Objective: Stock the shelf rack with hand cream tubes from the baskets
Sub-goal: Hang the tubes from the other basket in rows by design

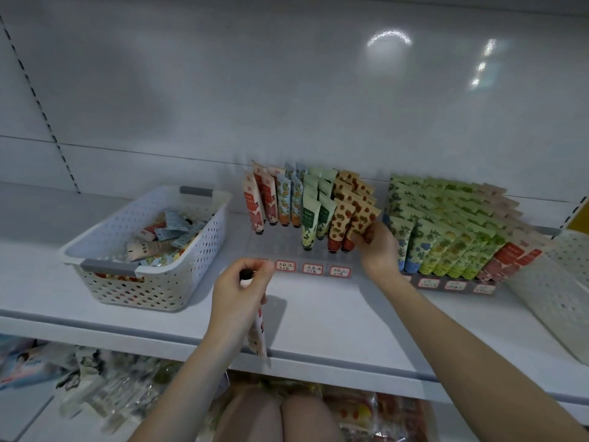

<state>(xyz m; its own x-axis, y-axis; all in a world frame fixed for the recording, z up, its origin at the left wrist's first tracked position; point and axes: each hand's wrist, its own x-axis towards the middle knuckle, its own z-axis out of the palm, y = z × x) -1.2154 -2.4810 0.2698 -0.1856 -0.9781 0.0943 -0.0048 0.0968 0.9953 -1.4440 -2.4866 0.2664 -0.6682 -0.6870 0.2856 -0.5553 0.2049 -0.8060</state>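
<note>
Right hand (377,247) pinches a strawberry-print tube (361,218) at the front right of the rack (280,247) and should seat it upright, cap down, while the left hand (239,295) grips a second tube (257,336) near the front edge of the shelf (318,314).

A glossy white back panel (223,74) rises behind the white shelf (334,314) and catches reflections of ceiling lights (389,38) at upper right. A slotted upright strip (43,106) runs down the panel's left side. Below the shelf's front edge lie blurred packaged goods (79,378).
</note>
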